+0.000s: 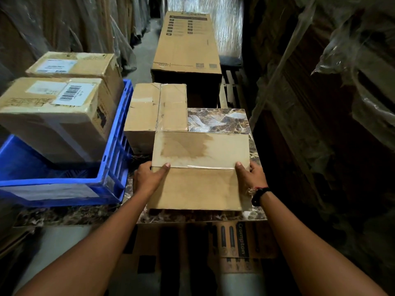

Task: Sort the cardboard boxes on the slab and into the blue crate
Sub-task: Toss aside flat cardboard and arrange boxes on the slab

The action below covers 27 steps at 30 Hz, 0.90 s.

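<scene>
Box (201, 169) sat at the near edge of the slab (215, 119), left hand (147, 178) and right hand (251, 175) gripping its sides, thumbs on top, so I'd guess mid-sort, next needing a clean lift left into the crate (115, 150).

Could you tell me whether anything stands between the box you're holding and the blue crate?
Nothing visible lies between the held box and the blue crate, though a labelled box already fills much of it.

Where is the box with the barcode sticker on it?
The barcode box sits on the left of the head view, tilted inside the blue crate, just in front of another labelled box.
</scene>
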### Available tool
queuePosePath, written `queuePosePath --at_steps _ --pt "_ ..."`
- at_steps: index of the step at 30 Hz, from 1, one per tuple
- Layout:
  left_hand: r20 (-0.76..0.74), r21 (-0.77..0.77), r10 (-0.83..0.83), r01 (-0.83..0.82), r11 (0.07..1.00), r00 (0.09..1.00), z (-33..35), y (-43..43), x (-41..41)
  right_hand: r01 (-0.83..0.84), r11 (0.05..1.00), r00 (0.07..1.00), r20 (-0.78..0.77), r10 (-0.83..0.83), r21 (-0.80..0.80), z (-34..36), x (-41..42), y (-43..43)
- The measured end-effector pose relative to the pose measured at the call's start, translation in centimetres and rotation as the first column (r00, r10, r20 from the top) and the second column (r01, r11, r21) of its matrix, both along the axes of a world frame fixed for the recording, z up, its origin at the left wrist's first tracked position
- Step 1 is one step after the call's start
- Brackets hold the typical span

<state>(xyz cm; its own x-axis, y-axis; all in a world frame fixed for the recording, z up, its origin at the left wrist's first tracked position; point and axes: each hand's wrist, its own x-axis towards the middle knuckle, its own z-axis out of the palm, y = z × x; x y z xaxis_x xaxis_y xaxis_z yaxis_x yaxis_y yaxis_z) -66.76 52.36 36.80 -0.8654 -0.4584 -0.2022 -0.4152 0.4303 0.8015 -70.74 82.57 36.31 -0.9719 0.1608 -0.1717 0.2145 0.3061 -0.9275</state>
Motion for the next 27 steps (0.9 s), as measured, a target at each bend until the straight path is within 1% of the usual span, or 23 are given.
queuePosePath --at_steps 4,6,9,11,12,13,14,15,16,17,18,19,20,21,23,25,27 --pt "0.107 0.008 -0.025 0.025 1.0 0.994 -0.3 0.1 -0.9 0.017 1.0 0.999 0.03 -0.016 -0.008 -1.2 -0.7 -0.4" --pt "0.147 0.008 -0.029 0.028 1.0 0.989 -0.7 0.3 -1.0 0.029 0.999 0.998 0.055 -0.03 0.02 -2.1 -0.4 -0.6" --pt "0.146 0.028 -0.014 0.01 1.0 0.989 -1.5 0.5 -0.9 0.041 0.995 0.996 0.072 -0.047 0.086 -3.3 -0.2 -0.7" --pt "0.157 0.029 -0.006 0.001 1.0 0.988 -1.8 0.4 -1.1 0.012 0.996 0.995 0.102 -0.021 0.085 -4.2 -0.6 -0.3" --pt "0.172 0.002 -0.012 0.012 1.0 0.985 -1.8 0.3 -1.3 -0.006 0.992 0.994 0.111 -0.008 0.124 -4.3 -0.9 -0.2" --pt "0.194 -0.056 -0.041 0.053 0.997 0.98 -1.7 0.2 -1.5 -0.039 0.975 0.994 0.112 0.015 0.217 -4.1 -1.3 -0.1" --pt "0.211 -0.127 -0.104 0.133 0.983 0.972 -1.4 0.2 -1.8 -0.105 0.933 0.992 0.1 0.075 0.343 -3.6 -1.6 -0.2" --pt "0.228 -0.199 -0.2 0.247 0.948 0.953 -0.9 0.3 -2.1 -0.191 0.863 0.982 0.09 0.168 0.467 -2.5 -1.9 -0.6" --pt "0.247 -0.269 -0.32 0.382 0.884 0.915 -0.2 0.6 -2.5 -0.299 0.77 0.951 0.108 0.29 0.563 -1.5 -2.3 -1.1" --pt "0.28 -0.32 -0.455 0.53 0.786 0.845 0.6 1.0 -2.9 -0.42 0.662 0.894 0.157 0.42 0.62 -0.5 -2.8 -1.8" --pt "0.339 -0.356 -0.568 0.661 0.661 0.75 1.3 1.6 -3.2 -0.535 0.531 0.814 0.231 0.533 0.657 0.4 -3.2 -2.9" --pt "0.405 -0.387 -0.634 0.752 0.534 0.659 1.9 2.2 -3.5 -0.607 0.401 0.739 0.303 0.602 0.686 1.1 -3.5 -4.0" --pt "0.465 -0.408 -0.662 0.805 0.43 0.589 1.9 2.6 -3.9 -0.642 0.289 0.681 0.356 0.639 0.71 1.1 -4.0 -4.9" --pt "0.512 -0.417 -0.659 0.83 0.369 0.55 2.0 2.9 -4.3 -0.657 0.211 0.65 0.402 0.644 0.724 1.1 -4.6 -5.5" --pt "0.56 -0.433 -0.63 0.839 0.331 0.538 1.9 3.1 -5.2 -0.665 0.133 0.639 0.466 0.612 0.735 0.8 -5.5 -6.4" --pt "0.592 -0.455 -0.605 0.84 0.295 0.533 1.8 3.3 -5.7 -0.669 0.096 0.64 0.504 0.58 0.737 0.3 -6.0 -6.8" --pt "0.611 -0.47 -0.583 0.838 0.278 0.536 1.7 3.6 -5.9 -0.657 0.06 0.647 0.521 0.557 0.752 -0.1 -6.1 -7.2"
